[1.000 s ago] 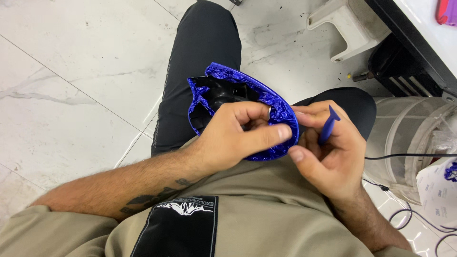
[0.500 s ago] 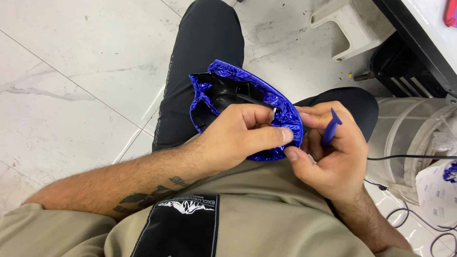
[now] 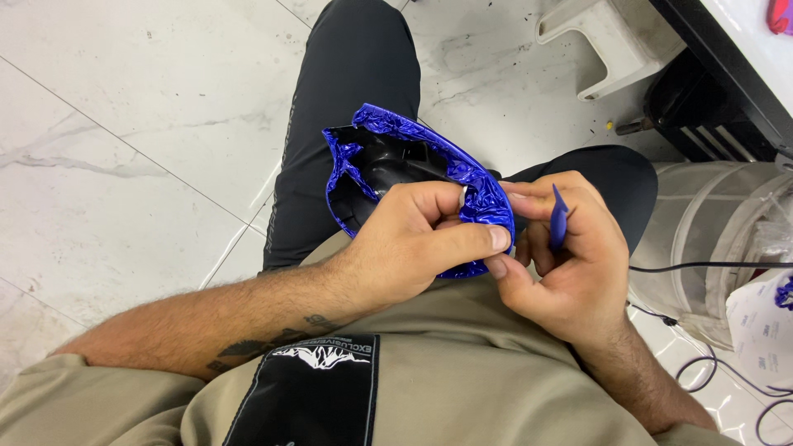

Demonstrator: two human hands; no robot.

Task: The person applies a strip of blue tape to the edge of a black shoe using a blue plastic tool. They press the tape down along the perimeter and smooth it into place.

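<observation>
Left hand (image 3: 405,244), centre of frame: fingers curled tight, thumb stretched right, clamped on the near edge of a black moulded part wrapped in shiny blue film (image 3: 396,169). Part sits just above the hand, over the person's lap, open black side up. Right hand (image 3: 562,264), right of centre: thumb tip meets the left thumb at the film's lower right edge, fingers half closed around a small blue pointed tool (image 3: 559,216) that sticks up between them. Both hands touch the film. White plastic step stool (image 3: 607,49) upper right on the marble floor (image 3: 124,140); black cable (image 3: 710,266) at right edge.
</observation>
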